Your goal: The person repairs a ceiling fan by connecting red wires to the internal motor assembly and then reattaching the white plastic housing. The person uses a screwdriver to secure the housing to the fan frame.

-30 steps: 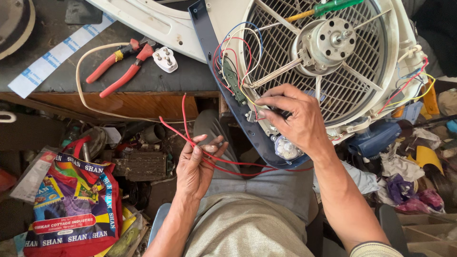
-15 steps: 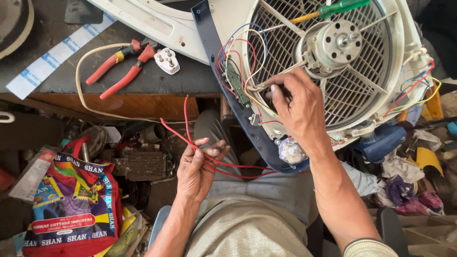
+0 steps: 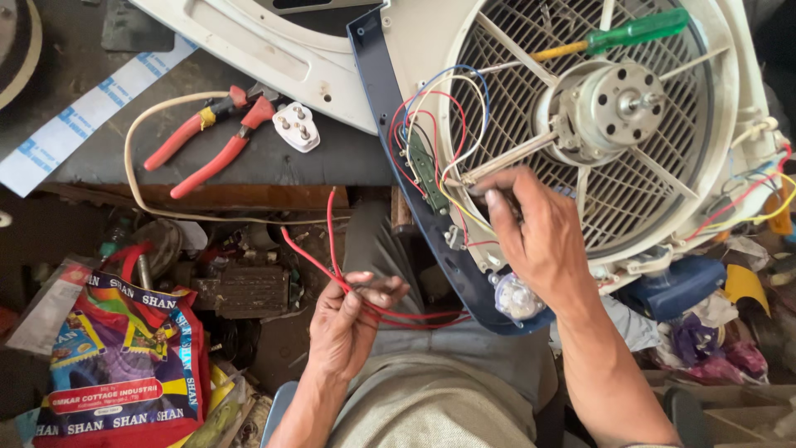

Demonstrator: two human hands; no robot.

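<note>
Red wires [image 3: 332,265] in one hand, fan wires in the other.
Left hand [image 3: 352,319] pinches the red wires above the lap. Right hand [image 3: 539,232] grips thin wires [image 3: 452,178] at the white fan's [image 3: 580,108] grille, beside the green board [image 3: 424,170]. Red pliers [image 3: 211,141] lie on the table [image 3: 116,149].

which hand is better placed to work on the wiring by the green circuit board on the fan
Right. The right hand is already at the fan grille, fingertips beside the green circuit board and its wires. The left hand is lower down, occupied pinching loose red wires.
</note>
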